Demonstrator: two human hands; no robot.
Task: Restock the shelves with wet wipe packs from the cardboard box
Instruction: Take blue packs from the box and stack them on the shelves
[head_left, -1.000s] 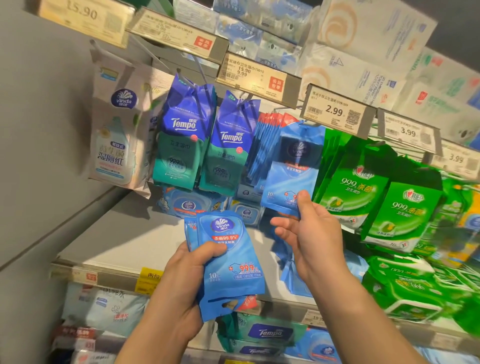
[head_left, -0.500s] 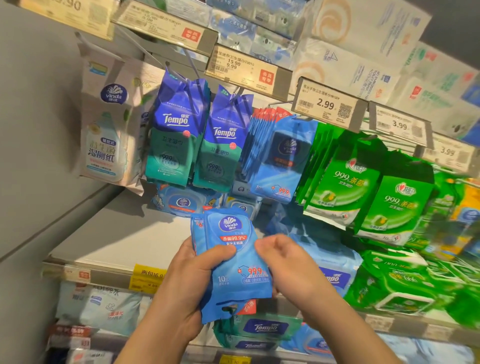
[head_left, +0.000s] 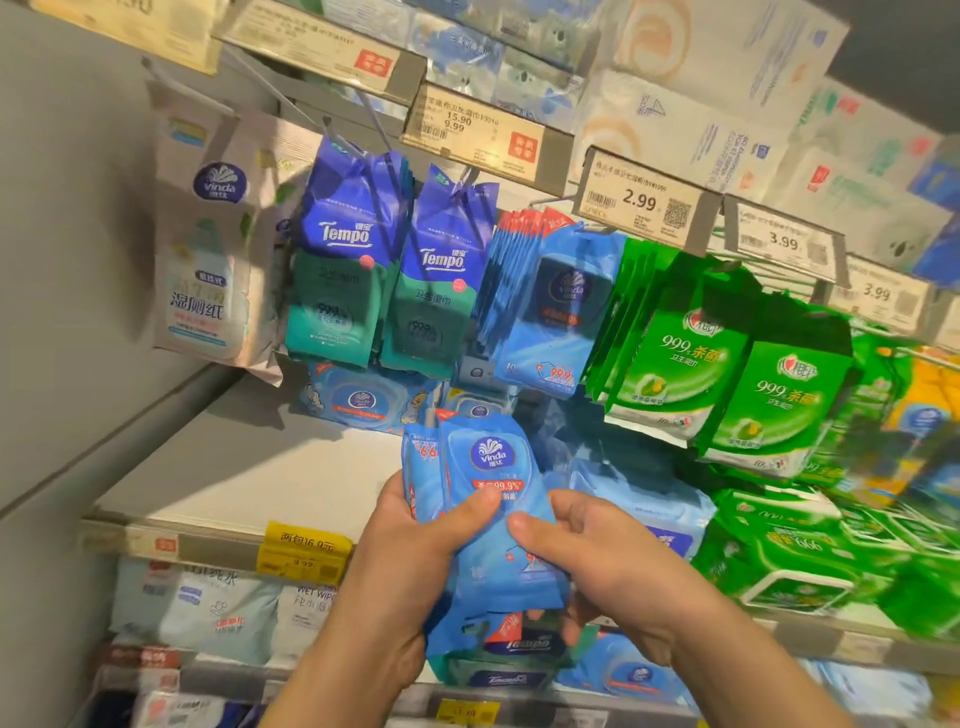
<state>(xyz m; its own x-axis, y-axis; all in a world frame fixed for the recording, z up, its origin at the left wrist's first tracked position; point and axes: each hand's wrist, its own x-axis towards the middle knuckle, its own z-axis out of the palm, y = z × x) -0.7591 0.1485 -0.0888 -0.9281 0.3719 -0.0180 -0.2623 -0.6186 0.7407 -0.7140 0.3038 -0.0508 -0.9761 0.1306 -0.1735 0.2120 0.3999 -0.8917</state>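
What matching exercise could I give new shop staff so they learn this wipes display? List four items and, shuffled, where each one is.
Items
1. white Vinda bag
2. blue-and-teal Tempo packs
3. green 999 wipe packs
4. light blue Vinda wipe packs

Places
A. held in the left hand, with the right hand pinching the front pack
B. hanging farthest left, by the grey wall
C. hanging right of the 2.99 price tag
D. hanging beside the white bag, under the 15.90 / 9.99 tag

Pairs: 1-B, 2-D, 3-C, 4-A
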